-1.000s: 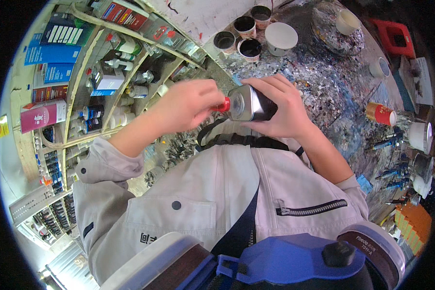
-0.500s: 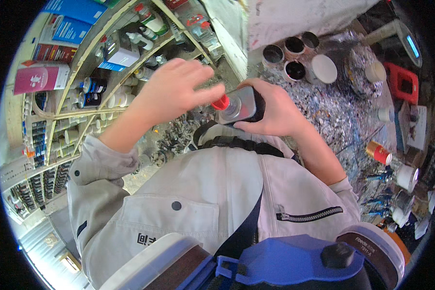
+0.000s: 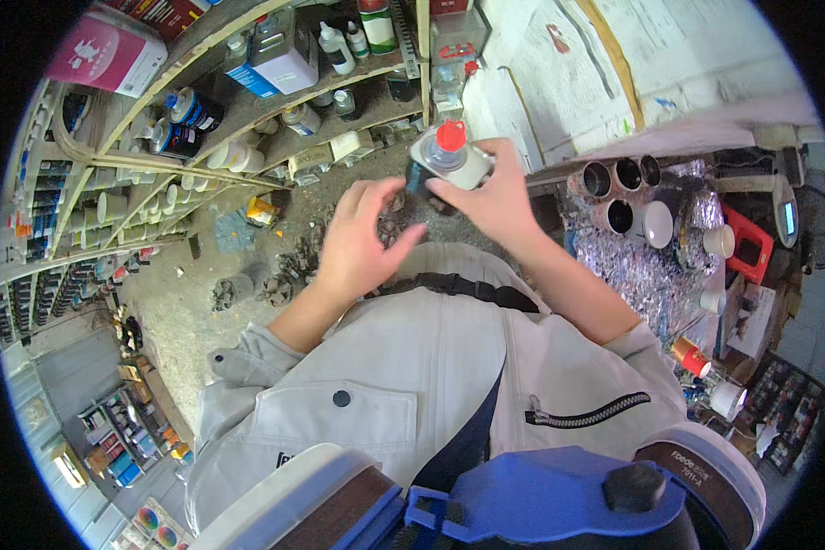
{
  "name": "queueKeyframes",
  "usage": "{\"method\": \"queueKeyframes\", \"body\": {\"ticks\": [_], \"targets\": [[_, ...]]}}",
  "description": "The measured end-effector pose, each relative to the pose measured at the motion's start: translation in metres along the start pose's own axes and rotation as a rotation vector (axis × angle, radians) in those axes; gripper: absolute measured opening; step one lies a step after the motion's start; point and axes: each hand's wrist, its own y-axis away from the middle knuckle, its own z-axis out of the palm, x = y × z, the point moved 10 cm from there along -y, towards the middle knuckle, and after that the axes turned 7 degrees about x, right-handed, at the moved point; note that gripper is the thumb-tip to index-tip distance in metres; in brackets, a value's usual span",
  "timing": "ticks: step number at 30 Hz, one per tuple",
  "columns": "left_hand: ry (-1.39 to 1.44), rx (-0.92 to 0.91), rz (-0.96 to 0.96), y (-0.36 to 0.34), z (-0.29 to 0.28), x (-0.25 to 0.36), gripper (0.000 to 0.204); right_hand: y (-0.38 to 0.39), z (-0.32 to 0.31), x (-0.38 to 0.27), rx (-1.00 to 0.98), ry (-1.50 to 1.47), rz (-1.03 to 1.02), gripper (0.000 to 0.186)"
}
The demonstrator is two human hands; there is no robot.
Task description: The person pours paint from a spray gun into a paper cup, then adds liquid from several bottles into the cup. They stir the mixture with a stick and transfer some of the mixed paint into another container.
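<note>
A rectangular metal can [image 3: 472, 171] with a grey top and a red screw cap [image 3: 450, 136] is held in front of my chest. My right hand [image 3: 497, 194] grips it from the right, with the thumb lying along the near edge of the top. The cap sits on the can's neck. My left hand [image 3: 365, 240] is off to the left and nearer to me, fingers and thumb apart, holding nothing. A gap separates it from the can. The far side of the can and most of my right fingers are hidden.
Wooden shelves [image 3: 247, 151] with tins, bottles and pots line the left. On the right, a paint-spattered bench [image 3: 614, 252] bears several dark-filled cups [image 3: 620, 216], a white-lidded tub [image 3: 656, 225], a red frame [image 3: 748, 244] and a device with a lit display [image 3: 786, 220].
My left hand has come away from the red cap and dropped back toward me, its fingers spread. My right hand still holds the can. The view has turned.
</note>
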Motion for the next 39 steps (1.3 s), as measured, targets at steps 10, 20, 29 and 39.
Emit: {"method": "queueKeyframes", "body": {"ticks": [10, 20, 29, 39], "targets": [[-0.079, 0.14, -0.123, -0.032, 0.03, -0.103, 0.123, 0.03, 0.118, 0.048, -0.23, -0.396, 0.362, 0.084], [0.048, -0.185, -0.847, 0.008, 0.147, -0.329, 0.099, 0.112, 0.053, 0.162, -0.22, -0.159, 0.742, 0.042], [-0.12, 0.054, -0.927, -0.103, 0.235, -0.512, 0.087, 0.219, 0.003, 0.224, -0.035, -0.031, 1.032, 0.032], [-0.134, 0.387, -0.83, -0.236, 0.296, -0.634, 0.113, 0.263, 0.008, 0.251, -0.003, -0.045, 1.233, 0.033]]}}
